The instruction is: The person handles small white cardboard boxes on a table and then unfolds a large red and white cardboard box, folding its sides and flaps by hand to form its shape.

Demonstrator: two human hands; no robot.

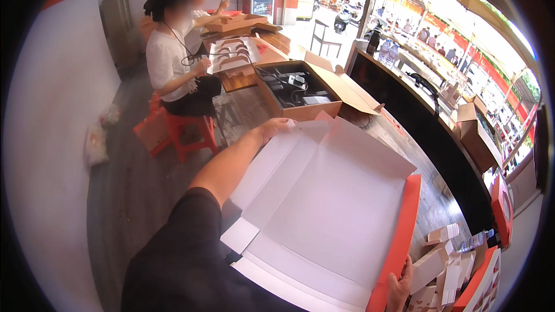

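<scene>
A large, partly folded cardboard box blank [335, 202], white inside with a red outer side, spreads out in front of me. My left hand [272, 130] grips its far left corner, with the fingers partly hidden behind the flap. At the near right, my right hand [400, 286] is closed on the red edge, thumb on top. Several creased side flaps stand up or tilt outward around the flat white panel. The left arm, in a black sleeve, reaches out along the left side of the blank.
Beyond the blank stands an open brown carton [298, 89] holding dark items and cables. A person [173, 52] sits on a red stool [191, 133] at the left, beside a white tray [236, 55]. Folded boxes [448, 271] and a bottle [477, 240] lie at the lower right, below a black counter [416, 133].
</scene>
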